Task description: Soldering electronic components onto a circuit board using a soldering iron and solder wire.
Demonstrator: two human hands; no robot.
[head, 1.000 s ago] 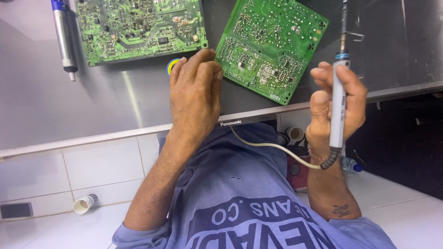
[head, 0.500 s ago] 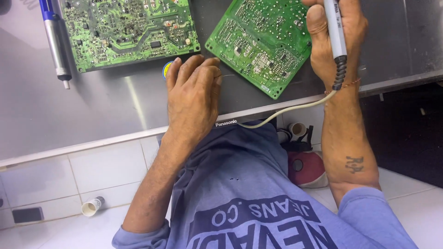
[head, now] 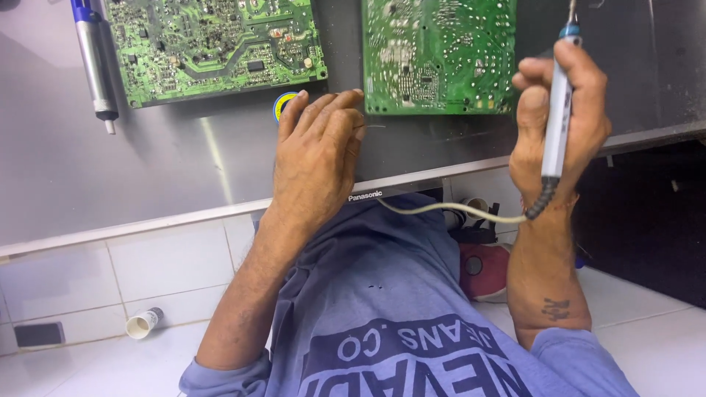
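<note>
Your right hand (head: 562,125) is clamped on the soldering iron (head: 557,121) beside the right circuit board (head: 439,55); your left hand (head: 318,158) rests open-fingered on the surface (head: 147,169), pinning thin wire (head: 375,126).

Two circuit boards (head: 213,48) (head: 439,55), seemingly two soldering tools (head: 557,125) (head: 92,55)

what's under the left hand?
Under the left hand: grey worktop and a yellow-blue round thing, mostly covered, kind unclear. Fingertips sit beside the right board.
</note>
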